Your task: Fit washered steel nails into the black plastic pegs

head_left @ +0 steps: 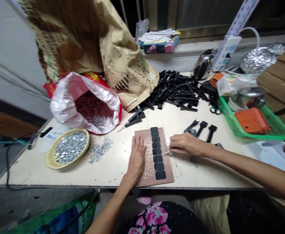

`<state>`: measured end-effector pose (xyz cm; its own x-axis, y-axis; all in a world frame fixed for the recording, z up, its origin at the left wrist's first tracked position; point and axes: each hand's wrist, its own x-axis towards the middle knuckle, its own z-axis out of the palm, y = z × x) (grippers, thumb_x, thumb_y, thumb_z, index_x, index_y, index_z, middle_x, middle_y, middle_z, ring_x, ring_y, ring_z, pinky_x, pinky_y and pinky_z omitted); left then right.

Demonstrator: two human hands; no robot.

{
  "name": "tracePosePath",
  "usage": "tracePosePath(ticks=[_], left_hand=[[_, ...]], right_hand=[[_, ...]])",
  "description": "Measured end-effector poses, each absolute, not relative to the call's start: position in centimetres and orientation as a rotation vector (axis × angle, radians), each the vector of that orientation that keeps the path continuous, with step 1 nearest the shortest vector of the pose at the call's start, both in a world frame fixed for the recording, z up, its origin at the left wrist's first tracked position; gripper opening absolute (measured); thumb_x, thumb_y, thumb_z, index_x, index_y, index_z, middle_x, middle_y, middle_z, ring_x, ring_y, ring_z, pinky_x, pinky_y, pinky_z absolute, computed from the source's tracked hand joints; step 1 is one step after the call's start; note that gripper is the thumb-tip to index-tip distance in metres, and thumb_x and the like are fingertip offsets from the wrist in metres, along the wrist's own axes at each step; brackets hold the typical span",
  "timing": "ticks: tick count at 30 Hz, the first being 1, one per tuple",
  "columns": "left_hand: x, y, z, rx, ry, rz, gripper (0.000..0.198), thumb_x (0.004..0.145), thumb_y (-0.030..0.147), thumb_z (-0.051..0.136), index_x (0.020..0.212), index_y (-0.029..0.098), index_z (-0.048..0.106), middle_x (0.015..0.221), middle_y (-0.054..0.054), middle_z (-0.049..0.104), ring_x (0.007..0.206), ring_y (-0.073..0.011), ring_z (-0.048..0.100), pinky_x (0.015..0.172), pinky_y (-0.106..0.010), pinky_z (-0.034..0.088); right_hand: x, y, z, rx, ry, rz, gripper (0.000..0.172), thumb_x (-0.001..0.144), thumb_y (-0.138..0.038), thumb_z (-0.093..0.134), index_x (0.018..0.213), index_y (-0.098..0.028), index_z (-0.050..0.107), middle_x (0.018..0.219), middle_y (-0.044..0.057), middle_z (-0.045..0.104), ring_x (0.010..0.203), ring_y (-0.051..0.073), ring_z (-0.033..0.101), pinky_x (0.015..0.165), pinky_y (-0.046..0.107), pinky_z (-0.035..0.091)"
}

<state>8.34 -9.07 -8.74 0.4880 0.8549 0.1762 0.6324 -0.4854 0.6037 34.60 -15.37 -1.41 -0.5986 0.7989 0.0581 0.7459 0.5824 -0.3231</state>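
A brown board lies near the front edge of the table, bearing a column of several black rounded-square pieces and a worn, pale-speckled strip. My left hand rests flat on the board's left edge, fingers stretched out and together. At the board's right edge, my right hand has its fingers curled in a pinch; whatever they hold, if anything, is too small to make out. Just beyond that hand lie a few black plastic clip-like parts, some partly hidden by the hand and forearm.
A yellow bowl of small shiny metal pieces stands left, beside loose ones. Behind are an open bag of thin pins, a paper sack and a heap of black parts. A green basket and scissors are right.
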Motion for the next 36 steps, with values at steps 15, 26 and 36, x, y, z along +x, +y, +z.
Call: tracePosePath(ticks=[15, 26, 36], left_hand=[[2.1, -8.7, -5.0, 2.346, 1.706, 0.938, 0.026, 0.091, 0.024, 0.046, 0.107, 0.016, 0.065, 0.102, -0.012, 0.062, 0.098, -0.0261, 0.053, 0.085, -0.042, 0.048], [-2.9, -3.1, -5.7, 2.570, 1.935, 0.501, 0.025, 0.089, 0.029, 0.049, 0.095, 0.022, 0.072, 0.084, -0.010, 0.061, 0.081, -0.0262, 0.044, 0.070, -0.037, 0.038], [-2.2, -1.9, -6.0, 2.386, 1.870, 0.624, 0.019, 0.085, 0.023, 0.051, 0.082, 0.016, 0.069, 0.086, -0.012, 0.062, 0.087, -0.0282, 0.048, 0.075, -0.040, 0.036]], right_hand=[[19.4, 3.1, -4.8, -1.269, -2.724, -0.114, 0.023, 0.095, -0.025, 0.044, 0.093, -0.017, 0.066, 0.095, 0.009, 0.062, 0.091, 0.019, 0.048, 0.064, 0.026, 0.033], [18.4, 4.5, -6.1, -1.155, -2.682, -0.270, 0.025, 0.095, -0.017, 0.037, 0.093, -0.013, 0.062, 0.095, 0.010, 0.061, 0.085, 0.020, 0.048, 0.071, 0.031, 0.033], [19.9, 0.8, -2.1, -1.063, -2.063, 0.267, 0.024, 0.096, -0.020, 0.040, 0.113, -0.018, 0.056, 0.097, 0.006, 0.058, 0.087, 0.015, 0.056, 0.077, 0.027, 0.044]])
